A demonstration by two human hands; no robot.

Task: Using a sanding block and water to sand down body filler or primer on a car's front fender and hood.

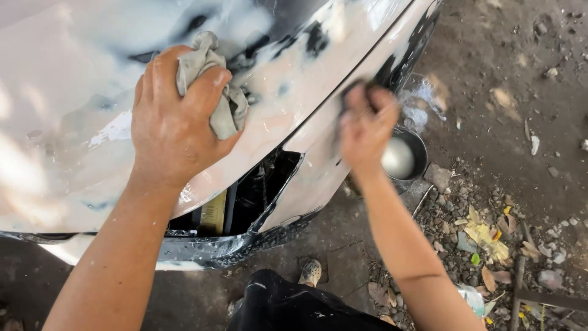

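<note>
A white car body panel, wet and smeared with dark patches, fills the upper left. My left hand rests on it, gripping a crumpled grey cloth against the surface. My right hand is blurred and presses a small dark pad on the panel's right edge beside a dark seam. A gap in the bodywork below my left hand shows dark inner parts.
A dark bowl of milky water sits on the ground just right of my right hand. Dirt, stones, dry leaves and litter cover the ground at right. My dark trousers and a shoe show at the bottom.
</note>
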